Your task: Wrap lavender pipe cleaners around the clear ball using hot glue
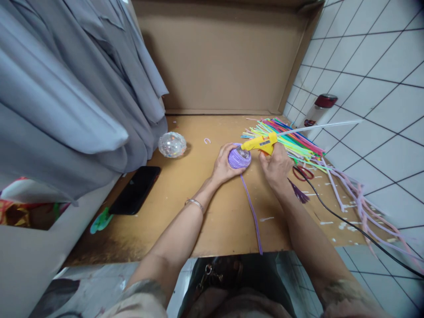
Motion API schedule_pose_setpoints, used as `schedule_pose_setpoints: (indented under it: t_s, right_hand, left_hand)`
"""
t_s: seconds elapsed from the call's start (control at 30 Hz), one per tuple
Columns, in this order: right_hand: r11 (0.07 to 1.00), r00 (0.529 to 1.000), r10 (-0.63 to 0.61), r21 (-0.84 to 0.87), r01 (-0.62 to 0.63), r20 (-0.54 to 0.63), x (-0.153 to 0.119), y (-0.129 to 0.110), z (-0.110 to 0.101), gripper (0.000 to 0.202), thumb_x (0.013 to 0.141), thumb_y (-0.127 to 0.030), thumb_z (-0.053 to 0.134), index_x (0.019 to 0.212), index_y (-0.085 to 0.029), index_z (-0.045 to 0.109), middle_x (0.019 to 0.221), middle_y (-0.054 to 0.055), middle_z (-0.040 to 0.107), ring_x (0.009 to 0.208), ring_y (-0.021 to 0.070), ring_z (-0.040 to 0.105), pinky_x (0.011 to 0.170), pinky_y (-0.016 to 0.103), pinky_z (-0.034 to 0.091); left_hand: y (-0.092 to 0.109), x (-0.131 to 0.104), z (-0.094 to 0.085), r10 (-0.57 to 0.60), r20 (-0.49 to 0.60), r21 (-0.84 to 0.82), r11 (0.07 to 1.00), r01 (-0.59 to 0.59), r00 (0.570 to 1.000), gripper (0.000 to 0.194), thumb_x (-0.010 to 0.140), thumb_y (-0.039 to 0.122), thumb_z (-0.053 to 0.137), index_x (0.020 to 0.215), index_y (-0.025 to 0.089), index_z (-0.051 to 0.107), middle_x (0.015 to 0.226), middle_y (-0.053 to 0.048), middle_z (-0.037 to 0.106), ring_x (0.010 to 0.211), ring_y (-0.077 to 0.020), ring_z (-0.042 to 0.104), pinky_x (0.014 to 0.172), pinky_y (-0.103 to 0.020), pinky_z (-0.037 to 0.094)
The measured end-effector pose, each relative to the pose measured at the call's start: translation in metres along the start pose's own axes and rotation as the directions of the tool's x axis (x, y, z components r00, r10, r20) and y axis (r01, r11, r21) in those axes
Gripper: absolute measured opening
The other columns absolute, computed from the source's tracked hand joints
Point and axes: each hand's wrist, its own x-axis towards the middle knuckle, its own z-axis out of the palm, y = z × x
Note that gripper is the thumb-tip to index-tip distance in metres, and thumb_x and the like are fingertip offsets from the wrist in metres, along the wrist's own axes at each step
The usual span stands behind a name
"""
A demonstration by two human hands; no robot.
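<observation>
My left hand (pixel 222 165) is closed round a clear ball wrapped in purple pipe cleaner (pixel 239 161). A loose purple tail (pixel 251 207) of it trails across the table towards the front edge. My right hand (pixel 276 167) grips a yellow hot glue gun (pixel 261 142) by its handle. Its nozzle points left and meets, or nearly meets, the upper part of the ball, where an unwrapped patch shows. A long translucent glue stick (pixel 324 126) juts from the gun's back. My fingers partly hide the ball's left side and the gun's handle.
A faceted clear ball (pixel 172 145) and black phone (pixel 135 190) lie left. Right are bundled colourful pipe cleaners (pixel 298 143), red-handled scissors (pixel 304 173), a red-lidded container (pixel 316 110), a purple tassel (pixel 299 192) and a black cord (pixel 331 213). Grey cloth (pixel 66 79) hangs left.
</observation>
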Motion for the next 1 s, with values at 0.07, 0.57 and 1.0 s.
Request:
schedule_pose_setpoints:
  t_s: [0.07,0.57,1.0]
  right_hand:
    - [1.000,1.000,-0.002,0.003,0.002,0.009,0.0002,-0.0001,-0.0008,0.025,0.090,-0.036,0.050,0.107,-0.018,0.057,0.097,0.012,0.067,0.088,0.0262,0.060,0.067,0.032,0.039]
    - [1.000,0.997,0.018,-0.003,-0.018,0.079,0.0019,-0.0047,-0.0101,0.026,0.088,-0.032,0.051,0.108,-0.017,0.057,0.100,0.014,0.066,0.089,0.0271,0.060,0.068,0.033,0.037]
    - [1.000,0.999,-0.005,0.008,0.005,0.052,0.0021,-0.0021,-0.0093,0.024,0.088,-0.031,0.052,0.108,-0.017,0.057,0.099,0.013,0.067,0.088,0.0269,0.060,0.067,0.032,0.036]
  left_hand:
    - [-0.0002,0.0002,0.0000,0.010,-0.002,-0.007,1.000,-0.010,1.000,0.076,0.065,0.035,0.088,0.129,0.026,0.048,0.135,-0.011,0.058,0.132,-0.0293,0.055,0.113,-0.050,0.046]
    - [-0.0011,0.0001,0.0003,0.011,0.006,-0.005,1.000,-0.011,1.000,0.076,0.065,0.036,0.088,0.129,0.025,0.049,0.135,-0.012,0.058,0.132,-0.0297,0.055,0.114,-0.050,0.046]
    - [-0.0023,-0.0004,0.0006,0.015,-0.006,0.023,1.000,-0.015,1.000,0.076,0.066,0.037,0.088,0.129,0.025,0.048,0.136,-0.012,0.058,0.131,-0.0303,0.056,0.112,-0.050,0.047]
